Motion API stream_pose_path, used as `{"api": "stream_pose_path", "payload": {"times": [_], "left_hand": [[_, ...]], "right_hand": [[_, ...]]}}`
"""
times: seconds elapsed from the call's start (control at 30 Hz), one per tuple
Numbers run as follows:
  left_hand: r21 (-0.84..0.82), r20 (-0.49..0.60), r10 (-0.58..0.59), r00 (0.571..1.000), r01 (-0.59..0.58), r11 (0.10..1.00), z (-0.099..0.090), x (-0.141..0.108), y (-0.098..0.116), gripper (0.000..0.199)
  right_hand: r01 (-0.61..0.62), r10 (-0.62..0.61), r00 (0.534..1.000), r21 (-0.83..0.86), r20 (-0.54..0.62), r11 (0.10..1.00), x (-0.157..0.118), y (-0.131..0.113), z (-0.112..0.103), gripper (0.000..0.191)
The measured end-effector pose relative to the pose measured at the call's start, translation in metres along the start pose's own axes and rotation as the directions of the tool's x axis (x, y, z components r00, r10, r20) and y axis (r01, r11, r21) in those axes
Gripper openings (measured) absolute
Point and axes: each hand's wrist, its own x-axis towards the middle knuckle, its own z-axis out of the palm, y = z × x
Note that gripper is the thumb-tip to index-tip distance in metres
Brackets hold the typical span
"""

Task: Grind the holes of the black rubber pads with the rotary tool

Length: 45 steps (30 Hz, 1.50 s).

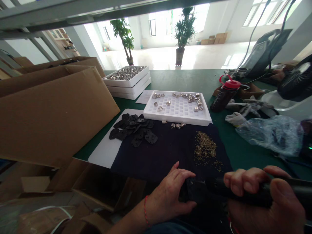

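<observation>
At the bottom centre, my left hand (170,191) holds a flat black plate (192,188) between thumb and fingers. My right hand (265,198) is wrapped round a black cylindrical tool (258,192), whose thin tip points left at the plate. Whether tip and plate touch is too dark to tell. Beyond my left hand, a pile of black plates (136,127) lies on a dark cloth (170,149). Small brass-coloured screws (205,146) are heaped on the cloth at its right. A white gridded tray (176,115) behind holds several metal cylinders, with more in front of it.
Large cardboard boxes (53,113) stand at the left. Stacked white trays (129,89) full of metal parts sit behind. At the right are a red-capped bottle (225,94), gloves (235,119), a clear plastic bag (270,133) and a black fan (297,81).
</observation>
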Motion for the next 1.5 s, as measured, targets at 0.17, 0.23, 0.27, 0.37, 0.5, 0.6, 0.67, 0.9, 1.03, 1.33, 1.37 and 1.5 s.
{"api": "stream_pose_path", "payload": {"times": [0.17,0.23,0.27,0.37,0.5,0.6,0.67,0.9,1.03,1.33,1.37,1.5], "left_hand": [[0.005,-0.007,0.002,1.0,-0.002,1.0,0.0001,0.0,0.0006,0.077],[0.003,-0.01,0.002,1.0,-0.002,1.0,-0.0005,-0.0001,0.0011,0.076],[-0.001,-0.011,0.003,1.0,-0.003,1.0,-0.0008,0.0,0.0013,0.075],[-0.01,-0.01,-0.004,1.0,0.004,1.0,-0.0012,0.0004,0.0011,0.073],[-0.018,0.0,-0.015,1.0,0.015,1.0,-0.0014,0.0012,0.0012,0.07],[-0.023,0.008,-0.019,1.0,0.019,1.0,-0.0023,0.0015,0.0022,0.067],[-0.025,0.012,-0.021,1.0,0.021,0.999,-0.0031,0.0015,0.0029,0.065],[-0.036,0.017,-0.017,1.0,0.017,0.999,-0.0019,0.0008,0.0021,0.057],[-0.047,0.016,-0.024,1.0,0.025,0.999,-0.0002,-0.0001,0.0003,0.053],[-0.018,0.032,-0.061,0.998,0.061,0.998,-0.0041,0.0015,0.0057,0.074],[-0.02,0.034,-0.063,0.997,0.063,0.998,-0.0042,0.0017,0.006,0.074],[-0.02,0.038,-0.055,0.998,0.056,0.998,-0.0043,0.0022,0.0064,0.07]], "right_hand": [[0.022,-0.023,0.999,0.007,0.03,1.0,-0.0013,0.0012,-0.0025,0.028],[0.017,-0.017,0.999,0.009,0.029,1.0,-0.0007,0.0017,-0.0036,0.028],[0.015,-0.015,1.0,0.008,0.026,1.0,-0.0003,0.002,-0.004,0.028],[0.016,-0.016,1.0,0.005,0.01,1.0,0.0003,0.0025,-0.0047,0.028],[0.013,-0.013,1.0,0.007,-0.011,1.0,-0.0007,0.0024,-0.0038,0.03],[0.002,-0.002,1.0,0.009,-0.006,1.0,-0.0017,0.0022,-0.0036,0.031],[-0.002,0.002,1.0,0.009,-0.001,1.0,-0.002,0.0023,-0.0038,0.032],[0.008,-0.008,1.0,0.01,0.001,1.0,-0.0005,0.0012,-0.0046,0.028],[0.016,-0.016,1.0,0.005,-0.006,1.0,-0.0007,0.0008,-0.0051,0.027],[0.018,-0.018,1.0,0.001,-0.013,1.0,-0.0012,0.0019,-0.0029,0.025],[0.012,-0.012,1.0,-0.003,-0.017,1.0,-0.0014,0.0023,-0.0031,0.026],[0.019,-0.019,1.0,-0.005,-0.019,1.0,-0.0027,0.0039,-0.0037,0.027]]}}
